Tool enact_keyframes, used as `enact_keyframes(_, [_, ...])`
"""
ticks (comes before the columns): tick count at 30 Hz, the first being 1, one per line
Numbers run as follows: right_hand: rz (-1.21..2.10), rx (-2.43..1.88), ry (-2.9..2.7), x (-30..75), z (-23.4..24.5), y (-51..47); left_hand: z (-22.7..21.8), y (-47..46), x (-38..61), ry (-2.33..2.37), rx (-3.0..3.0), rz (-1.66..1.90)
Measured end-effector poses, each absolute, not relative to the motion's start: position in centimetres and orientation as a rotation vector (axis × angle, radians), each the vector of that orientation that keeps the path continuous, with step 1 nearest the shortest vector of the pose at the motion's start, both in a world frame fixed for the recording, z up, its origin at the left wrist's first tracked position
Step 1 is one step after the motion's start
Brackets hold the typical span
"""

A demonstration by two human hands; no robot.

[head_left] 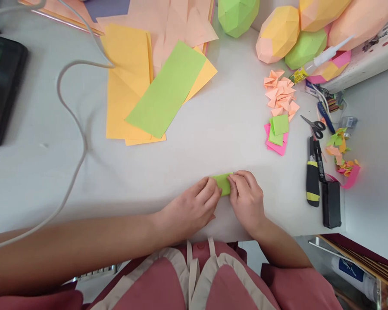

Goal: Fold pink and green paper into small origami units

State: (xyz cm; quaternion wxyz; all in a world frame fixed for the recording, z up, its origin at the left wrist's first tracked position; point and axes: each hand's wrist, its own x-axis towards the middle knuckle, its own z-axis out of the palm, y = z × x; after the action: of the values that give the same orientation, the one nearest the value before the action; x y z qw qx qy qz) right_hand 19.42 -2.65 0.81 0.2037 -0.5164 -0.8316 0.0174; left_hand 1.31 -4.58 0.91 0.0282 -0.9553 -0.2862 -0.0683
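Note:
A small folded piece of green paper (223, 183) lies on the white table (194, 146) near its front edge. My left hand (194, 206) pinches its left end with curled fingers. My right hand (245, 196) presses its right end, fingers closed on it. Both hands meet over the paper, which shows only between the fingertips.
Orange and green sheets (148, 86) lie at the back. A pile of folded peach pieces (280, 92), pink and green squares (277, 135), scissors (314, 126), a utility knife (312, 176), a glue bottle (320, 60) and paper polyhedra (278, 32) sit right. A grey cable (74, 116) loops left, next to a dark tablet (1, 86).

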Motion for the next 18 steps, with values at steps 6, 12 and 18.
enact_keyframes(6, [0.076, -1.455, -2.317, 19.52, 0.72, -2.67, 0.93, -4.43, 1.25, -0.868, -2.981, -0.156])
enact_keyframes(12, [0.064, -1.468, -2.332, 19.48, 0.54, -2.62, 0.77, -4.23, 1.32, -0.898, -2.996, -0.211])
enact_keyframes(18, [0.032, -1.508, -2.355, 19.54, 0.24, -2.68, 1.26, -3.92, 1.44, -0.827, -3.001, -0.144])
